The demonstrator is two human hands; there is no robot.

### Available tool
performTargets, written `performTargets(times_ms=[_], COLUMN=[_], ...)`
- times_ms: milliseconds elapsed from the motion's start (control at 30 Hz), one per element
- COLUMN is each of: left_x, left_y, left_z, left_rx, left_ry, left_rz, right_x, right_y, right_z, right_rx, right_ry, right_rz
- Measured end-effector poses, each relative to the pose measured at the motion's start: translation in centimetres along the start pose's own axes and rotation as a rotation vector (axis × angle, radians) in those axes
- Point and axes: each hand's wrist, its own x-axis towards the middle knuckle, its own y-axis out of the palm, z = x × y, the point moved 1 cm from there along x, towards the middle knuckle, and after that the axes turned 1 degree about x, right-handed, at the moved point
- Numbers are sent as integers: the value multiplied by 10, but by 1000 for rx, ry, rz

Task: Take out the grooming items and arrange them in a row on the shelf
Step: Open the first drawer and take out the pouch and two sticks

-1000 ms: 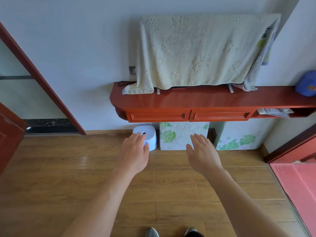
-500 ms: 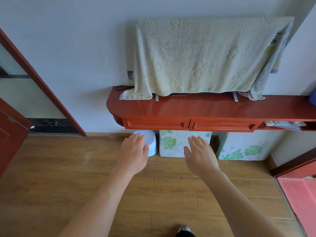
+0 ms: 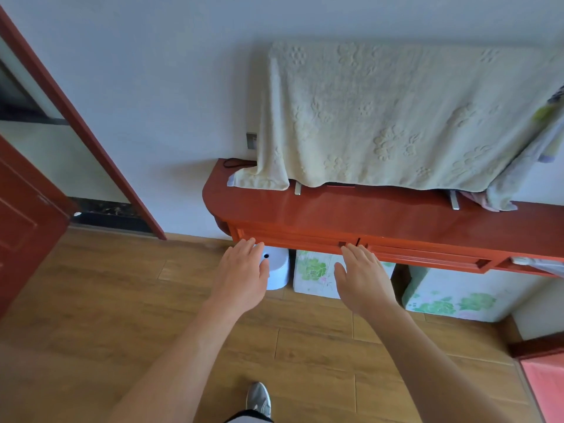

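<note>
Left hand [image 3: 241, 276] and right hand [image 3: 361, 279], both empty with fingers straight and relaxed, reach palms down toward the red shelf [image 3: 351, 215] on the far wall. Their fingertips overlap the lower edge of the closed drawer [image 3: 293, 239]; contact cannot be told. A towel [image 3: 396, 117] drapes over the shelf top. Below stand a stool [image 3: 276, 270], partly hidden by the left hand, and two flowered boxes [image 3: 314, 276].

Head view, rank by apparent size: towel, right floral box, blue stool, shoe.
1. towel
2. right floral box
3. blue stool and shoe: about alike. The stool is partly hidden behind the left hand and the shoe is nearer the camera, so I won't rank them.
</note>
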Motion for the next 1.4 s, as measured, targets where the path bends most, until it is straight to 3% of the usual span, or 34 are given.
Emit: performTargets(times_ms=[267, 667, 933, 1167, 1400], left_x=[63, 132, 178, 205, 223], left_y=[9, 65, 146, 221, 270], left_z=[48, 72, 79, 101, 113], left_rx=[-37, 14, 0, 2, -173], left_ry=[58, 51, -78, -166, -468], left_rz=[40, 194, 333, 469, 448], right_x=[50, 119, 184, 215, 230], right_y=[15, 70, 135, 206, 260], right_z=[31, -6, -56, -80, -83], right_rx=[-18, 60, 35, 105, 374], right_ry=[72, 174, 195, 359, 600], right_rz=[-40, 114, 251, 404, 301])
